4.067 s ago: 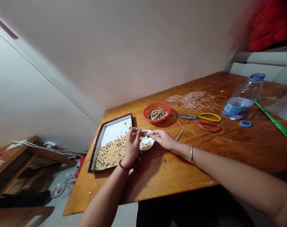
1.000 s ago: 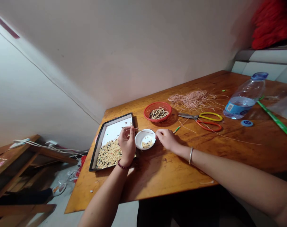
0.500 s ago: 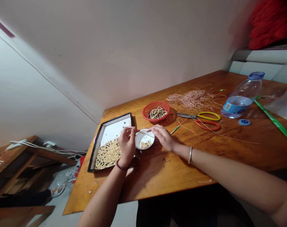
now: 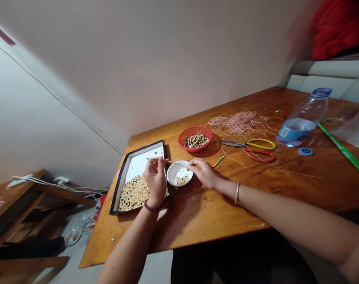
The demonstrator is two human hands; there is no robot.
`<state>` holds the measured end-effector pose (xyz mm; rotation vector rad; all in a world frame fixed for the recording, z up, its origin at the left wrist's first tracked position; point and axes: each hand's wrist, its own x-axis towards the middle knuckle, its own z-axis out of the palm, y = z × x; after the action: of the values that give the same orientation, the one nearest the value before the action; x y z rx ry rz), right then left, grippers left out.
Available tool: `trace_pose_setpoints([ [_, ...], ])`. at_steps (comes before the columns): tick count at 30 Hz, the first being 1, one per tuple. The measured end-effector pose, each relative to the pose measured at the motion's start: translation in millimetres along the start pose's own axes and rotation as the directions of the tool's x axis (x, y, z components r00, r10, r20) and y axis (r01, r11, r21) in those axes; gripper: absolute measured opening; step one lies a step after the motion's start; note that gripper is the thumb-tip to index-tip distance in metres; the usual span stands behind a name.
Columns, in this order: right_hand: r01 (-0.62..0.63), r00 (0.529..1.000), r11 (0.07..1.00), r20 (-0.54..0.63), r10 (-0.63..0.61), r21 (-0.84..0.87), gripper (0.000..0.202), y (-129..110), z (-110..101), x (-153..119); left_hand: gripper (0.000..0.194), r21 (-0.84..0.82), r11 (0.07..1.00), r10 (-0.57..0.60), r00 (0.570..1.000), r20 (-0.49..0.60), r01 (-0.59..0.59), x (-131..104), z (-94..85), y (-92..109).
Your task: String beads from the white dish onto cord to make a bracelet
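My left hand (image 4: 155, 177), with a dark red bead bracelet at its wrist, is over the right side of a black-edged tray (image 4: 165, 150). Its thumb and fingers pinch a thin beaded string (image 4: 181, 164), and a dark thin end sticks out to the left. Across a small white bowl (image 4: 171, 170) the string runs to my right hand (image 4: 203, 172), whose thumb and forefinger are closed on it at the bowl's right rim. A few pale beads (image 4: 183, 180) lie in the bowl. Many pale and dark beads (image 4: 134, 194) cover the tray's near half.
Behind the bowl stands a red basket (image 4: 181, 142) of beaded strands. Beyond it lies a tangle of pink cord (image 4: 240, 123). Scissors (image 4: 260, 144), a green-beaded string (image 4: 218, 161), a water bottle (image 4: 300, 122), its blue cap (image 4: 305, 152) and a green strip (image 4: 343, 150) are to the right.
My left hand has moved a little left and my right fingers slightly right and down, so the hands are farther apart. The string between them shows more clearly over the bowl.
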<state>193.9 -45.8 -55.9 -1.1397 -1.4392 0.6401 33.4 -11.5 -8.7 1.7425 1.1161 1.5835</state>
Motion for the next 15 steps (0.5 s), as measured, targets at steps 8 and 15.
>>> trace_pose_setpoints([
  [8,-0.284,0.951,0.95,-0.159,0.264,-0.126,0.021,32.5,0.2,0.5,0.023,0.01,1.0,0.015,0.99,-0.139,-0.014,1.8,-0.6,-2.1],
  [15,-0.068,0.993,0.986,-0.087,0.081,0.152,0.021,9.8,-0.9,3.4,0.019,-0.037,0.999,0.01,0.977,0.214,-0.002,-1.1,0.9,2.7],
])
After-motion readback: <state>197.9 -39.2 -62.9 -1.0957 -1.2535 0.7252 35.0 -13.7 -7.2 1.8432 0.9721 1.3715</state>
